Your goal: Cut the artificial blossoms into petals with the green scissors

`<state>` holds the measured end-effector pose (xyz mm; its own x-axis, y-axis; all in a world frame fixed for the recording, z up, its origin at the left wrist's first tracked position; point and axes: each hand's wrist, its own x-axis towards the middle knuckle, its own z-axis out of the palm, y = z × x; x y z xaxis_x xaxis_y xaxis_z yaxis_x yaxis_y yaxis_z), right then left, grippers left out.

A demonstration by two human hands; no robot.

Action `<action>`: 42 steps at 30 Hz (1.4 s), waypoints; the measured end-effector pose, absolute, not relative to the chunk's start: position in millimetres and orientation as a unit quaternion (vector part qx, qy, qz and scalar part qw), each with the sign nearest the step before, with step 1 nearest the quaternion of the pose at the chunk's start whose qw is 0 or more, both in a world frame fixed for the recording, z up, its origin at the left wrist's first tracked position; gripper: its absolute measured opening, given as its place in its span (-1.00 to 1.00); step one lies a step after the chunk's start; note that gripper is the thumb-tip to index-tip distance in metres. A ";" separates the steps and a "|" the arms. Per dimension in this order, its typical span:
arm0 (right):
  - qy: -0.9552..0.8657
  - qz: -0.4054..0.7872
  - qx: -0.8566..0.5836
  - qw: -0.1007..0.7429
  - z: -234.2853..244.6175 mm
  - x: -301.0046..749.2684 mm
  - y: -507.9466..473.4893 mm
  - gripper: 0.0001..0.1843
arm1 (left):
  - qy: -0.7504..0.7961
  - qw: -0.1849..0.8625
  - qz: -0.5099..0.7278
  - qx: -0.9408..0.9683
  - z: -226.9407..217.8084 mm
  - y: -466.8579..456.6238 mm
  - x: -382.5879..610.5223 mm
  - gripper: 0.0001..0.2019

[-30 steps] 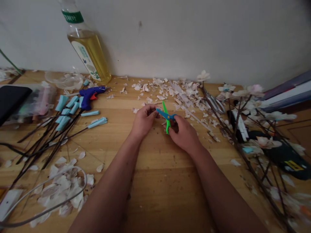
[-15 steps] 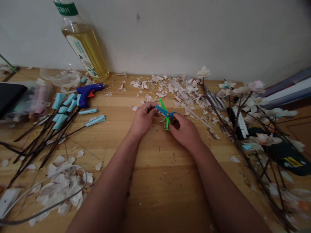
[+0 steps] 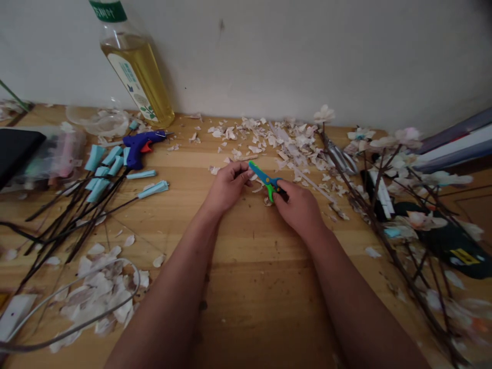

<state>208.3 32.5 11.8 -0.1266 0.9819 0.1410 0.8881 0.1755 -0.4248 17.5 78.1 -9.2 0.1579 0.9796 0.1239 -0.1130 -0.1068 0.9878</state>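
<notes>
Small blue-and-green scissors (image 3: 266, 180) are gripped in my right hand (image 3: 298, 207), blades closed and pointing up-left toward my left hand (image 3: 227, 187). The left fingers are pinched together on a small pale scrap that I cannot make out clearly, right at the blade tips. Both hands rest over the wooden table (image 3: 246, 266), just in front of a scatter of pale petal scraps (image 3: 277, 141). A tiny pale piece lies on the wood beneath the scissors.
A bottle of yellow liquid (image 3: 134, 66) stands by the wall. A blue glue gun (image 3: 141, 141), dark stems with light-blue wraps (image 3: 96, 184) and a clear dish (image 3: 98, 120) lie left. Flower branches (image 3: 395, 169) and metal pliers (image 3: 342, 156) lie right. A cable loop (image 3: 73, 307) encloses petals.
The scissor blades, spread apart a second ago, have closed, and the scissors have tilted lower toward my left hand. Both hands stayed almost in place.
</notes>
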 end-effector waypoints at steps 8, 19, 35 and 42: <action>-0.705 0.156 -0.649 0.240 8.0 212.6 35.6 -0.83 | 0.425 0.528 0.519 0.521 -8.9 75.8 18.6 -0.82; -0.776 0.122 -0.584 0.203 8.3 207.3 32.4 -0.80 | 0.432 0.495 0.509 0.556 -10.1 76.7 18.7 -0.90; -0.762 0.144 -0.596 0.209 9.6 207.7 32.6 -0.85 | 0.457 0.430 0.483 0.611 -7.5 75.1 19.1 -0.88; -0.762 0.125 -0.602 0.203 9.3 207.6 32.4 -0.87 | 0.459 0.436 0.474 0.612 -6.5 75.4 18.9 -0.85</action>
